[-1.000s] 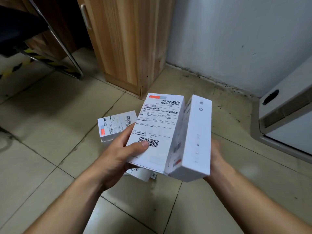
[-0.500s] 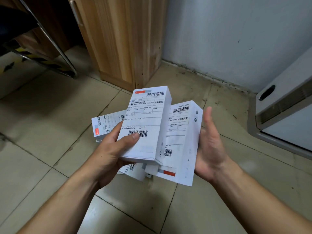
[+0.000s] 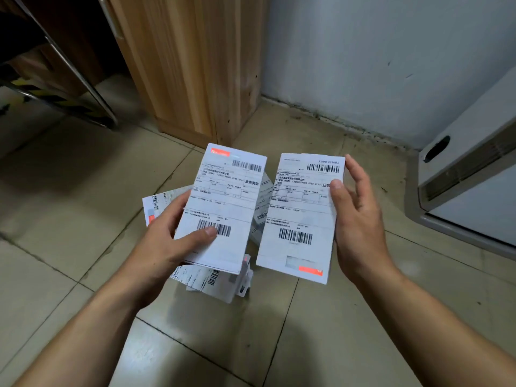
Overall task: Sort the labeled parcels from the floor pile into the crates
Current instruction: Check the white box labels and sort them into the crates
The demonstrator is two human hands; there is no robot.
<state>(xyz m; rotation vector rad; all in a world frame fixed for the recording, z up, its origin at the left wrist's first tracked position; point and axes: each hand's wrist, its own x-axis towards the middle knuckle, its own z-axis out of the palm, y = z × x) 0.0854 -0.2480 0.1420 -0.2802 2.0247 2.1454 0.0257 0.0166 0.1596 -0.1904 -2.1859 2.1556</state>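
Tiled floor (image 3: 69, 219) in a room corner, wooden cabinet (image 3: 195, 65) behind at left, no crate in view. Left hand (image 3: 167, 241) grips the left parcel (image 3: 223, 208), thumb across its lower barcode, label up, long axis running away from the body; below it the floor pile (image 3: 212, 280) lies nearer this hand than the other. Right parcel (image 3: 301, 219) sits parallel, just beside the first but apart, pinched at its right edge by the right hand (image 3: 360, 219); which way each must travel cannot be told yet.
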